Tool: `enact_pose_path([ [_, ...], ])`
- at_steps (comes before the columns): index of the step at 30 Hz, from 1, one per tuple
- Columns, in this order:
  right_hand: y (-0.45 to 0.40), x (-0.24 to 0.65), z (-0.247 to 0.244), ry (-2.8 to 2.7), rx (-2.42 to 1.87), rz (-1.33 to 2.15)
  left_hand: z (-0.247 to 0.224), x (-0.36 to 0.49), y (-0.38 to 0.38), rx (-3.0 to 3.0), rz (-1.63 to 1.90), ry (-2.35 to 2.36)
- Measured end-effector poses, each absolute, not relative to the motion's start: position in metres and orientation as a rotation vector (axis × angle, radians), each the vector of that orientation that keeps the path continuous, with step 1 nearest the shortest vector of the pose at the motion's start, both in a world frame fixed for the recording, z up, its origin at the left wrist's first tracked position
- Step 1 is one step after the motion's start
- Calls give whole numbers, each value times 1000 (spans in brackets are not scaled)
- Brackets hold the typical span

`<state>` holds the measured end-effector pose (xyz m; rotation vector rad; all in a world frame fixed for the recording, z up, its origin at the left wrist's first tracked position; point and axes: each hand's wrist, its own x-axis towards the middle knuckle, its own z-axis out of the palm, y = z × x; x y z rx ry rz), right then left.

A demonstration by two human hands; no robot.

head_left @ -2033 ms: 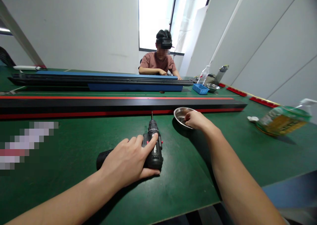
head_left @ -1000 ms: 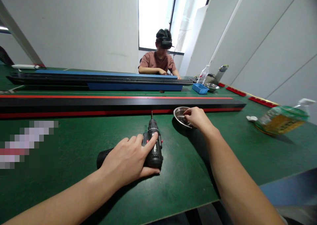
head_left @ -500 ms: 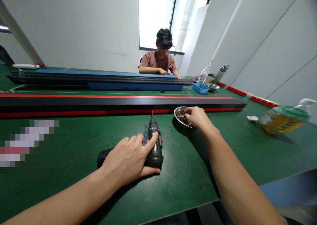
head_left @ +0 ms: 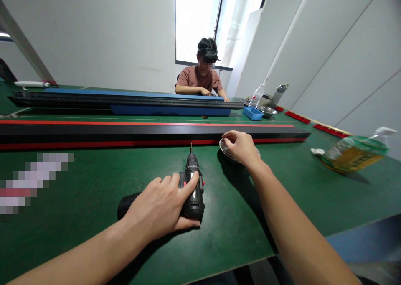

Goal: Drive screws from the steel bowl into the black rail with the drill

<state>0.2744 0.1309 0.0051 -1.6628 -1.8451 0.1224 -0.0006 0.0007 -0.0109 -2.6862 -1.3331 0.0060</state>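
My left hand (head_left: 159, 203) is wrapped over a black cordless drill (head_left: 194, 199) lying on its side on the green table. The drill's bit points away from me, toward a long black and red beam (head_left: 150, 132). My right hand (head_left: 239, 146) is above a small metal bowl (head_left: 226, 152), its fingers pinched together near the bowl's far left rim. Small dark pieces lie in the bowl, largely covered by the hand. Whatever the pinched fingers hold is too small to make out.
Behind the beam lie long black strips (head_left: 134, 100) on blue supports. A person (head_left: 200, 76) sits across the table (head_left: 94, 168). To the right are a tilted plastic jug (head_left: 355, 153), a blue basket (head_left: 253, 113), a second metal bowl (head_left: 267, 112) and a clear bottle (head_left: 257, 95).
My right hand has lifted out of the bowl's contents and moved slightly left, over its rim. The drill, with my left hand on it, has shifted a little toward me.
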Motion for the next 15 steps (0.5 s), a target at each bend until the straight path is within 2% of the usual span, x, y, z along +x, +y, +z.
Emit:
enact_pose_path([
  [6,137,220,-1,-1880,-1359,352,-8,0,-4,-2706,4,-1324],
  [11,159,194,-36,-1868,-1412,385,-9,0,-4,-2706,-1,-1310],
  [15,178,193,-63,-1753,-1388,538,-10,0,-2,-2708,-5,-1303],
])
